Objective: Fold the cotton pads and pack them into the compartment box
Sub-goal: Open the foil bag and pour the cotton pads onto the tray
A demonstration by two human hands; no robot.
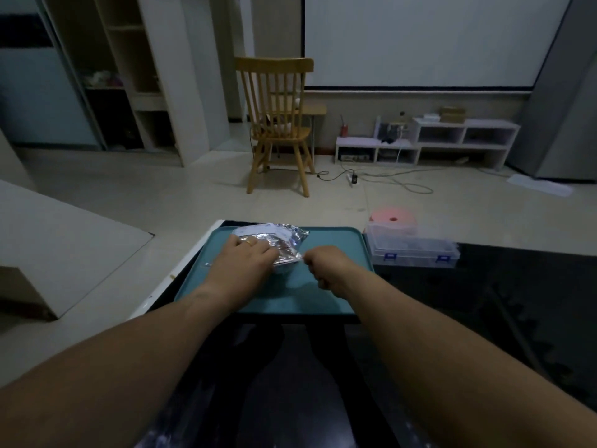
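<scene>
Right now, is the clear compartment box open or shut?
Shut: the compartment box looks flat on top, with both blue latches down at its front.

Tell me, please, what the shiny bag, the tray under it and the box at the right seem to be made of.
Bag: thin plastic or foil film, glossy silver; it crinkles and glints.
Tray: teal and matte, probably plastic or silicone; smooth, with a rounded raised rim.
Box: clear hard plastic; see-through walls, blue latches in front.
</scene>
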